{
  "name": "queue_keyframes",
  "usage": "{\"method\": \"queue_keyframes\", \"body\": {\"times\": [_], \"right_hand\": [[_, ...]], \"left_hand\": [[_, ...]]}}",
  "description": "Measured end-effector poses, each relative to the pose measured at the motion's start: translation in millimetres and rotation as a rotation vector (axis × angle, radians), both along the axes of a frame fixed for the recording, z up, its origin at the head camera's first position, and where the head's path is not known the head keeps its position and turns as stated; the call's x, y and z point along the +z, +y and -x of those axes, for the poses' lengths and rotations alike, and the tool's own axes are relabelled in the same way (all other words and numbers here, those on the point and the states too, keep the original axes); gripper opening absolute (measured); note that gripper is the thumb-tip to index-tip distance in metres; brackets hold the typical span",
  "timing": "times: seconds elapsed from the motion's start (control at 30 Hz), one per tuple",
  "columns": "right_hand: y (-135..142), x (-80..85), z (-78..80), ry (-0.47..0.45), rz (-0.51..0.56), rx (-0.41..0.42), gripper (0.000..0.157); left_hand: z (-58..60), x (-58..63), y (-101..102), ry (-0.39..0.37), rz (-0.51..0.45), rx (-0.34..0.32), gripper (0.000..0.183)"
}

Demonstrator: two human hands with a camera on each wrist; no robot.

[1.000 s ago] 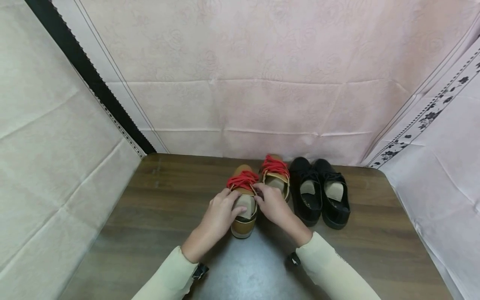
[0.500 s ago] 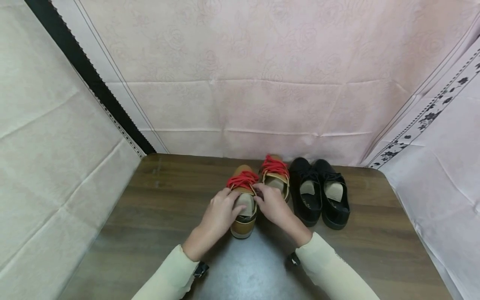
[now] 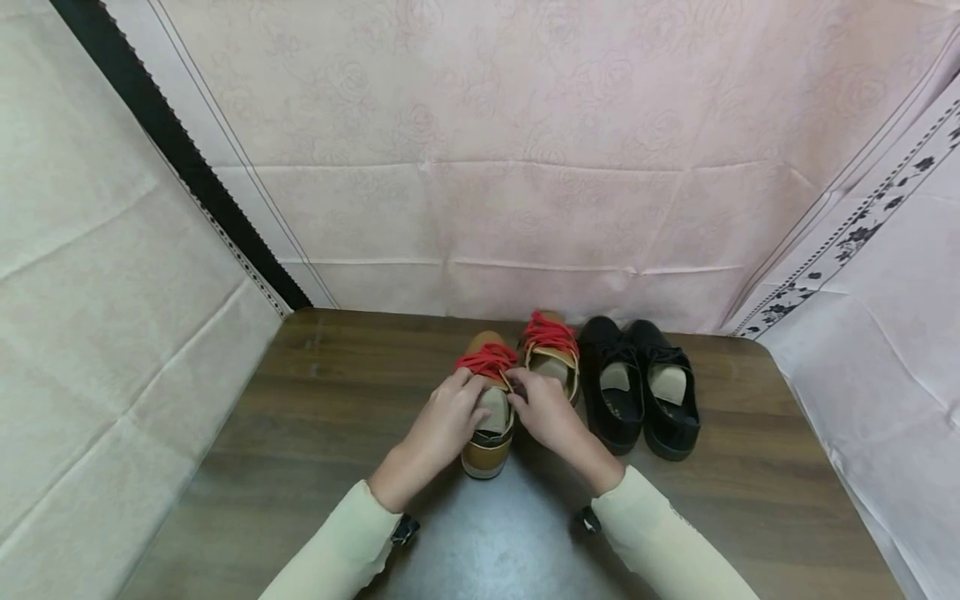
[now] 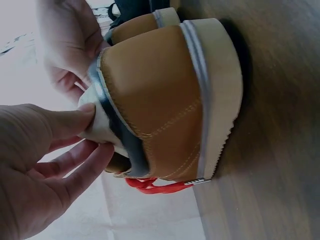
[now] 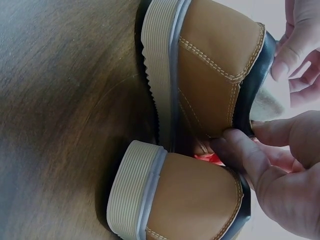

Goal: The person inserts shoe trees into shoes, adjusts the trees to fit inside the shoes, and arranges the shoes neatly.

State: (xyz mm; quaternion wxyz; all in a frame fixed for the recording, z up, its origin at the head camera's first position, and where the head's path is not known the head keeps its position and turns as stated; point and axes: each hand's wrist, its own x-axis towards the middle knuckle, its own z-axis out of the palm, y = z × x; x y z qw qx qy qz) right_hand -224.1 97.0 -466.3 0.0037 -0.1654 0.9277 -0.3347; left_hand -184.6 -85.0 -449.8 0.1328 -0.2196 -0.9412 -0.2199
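A tan-brown shoe [image 3: 486,457] with red laces [image 3: 487,360] stands upright on the wooden table, toe toward the back. Its opening shows a pale lining [image 3: 492,410]. From the left side, my left hand [image 3: 444,418] pinches at the opening; in the left wrist view its thumb [image 4: 80,120] lies against the pale lining, fingers below. My right hand [image 3: 551,410] grips the shoe's right upper edge near the laces. In the right wrist view its thumb [image 5: 275,131] is at the dark collar [image 5: 250,95] and a finger presses the brown side.
The matching brown shoe [image 3: 551,332] stands just right of it, partly behind the right hand. Two black shoes [image 3: 671,429] stand farther right. A pale patterned cloth [image 3: 480,208] hangs along the table's [image 3: 337,400] back edge, with more cloth at both sides.
My left hand has shifted slightly up and right, and its thumb has drawn closer to its fingers. The right hand keeps its place, and the shoes stand where they were.
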Motion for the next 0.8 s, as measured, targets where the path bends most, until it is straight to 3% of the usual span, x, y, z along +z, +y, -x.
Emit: {"method": "queue_keyframes", "body": {"times": [0.2, 0.6, 0.8], "right_hand": [[0, 1.5, -0.2, -0.01, 0.002, -0.004, 0.034], [0, -0.2, -0.7, 0.002, -0.013, 0.008, 0.033], [-1, -0.7, 0.9, 0.01, -0.005, 0.008, 0.031]], "left_hand": [[0.6, -1.5, 3, 0.05, 0.02, 0.015, 0.034], [2.2, -15.4, 6, 0.003, 0.042, 0.045, 0.032], [1.6, -14.0, 2, 0.067, 0.014, 0.053, 0.029]]}}
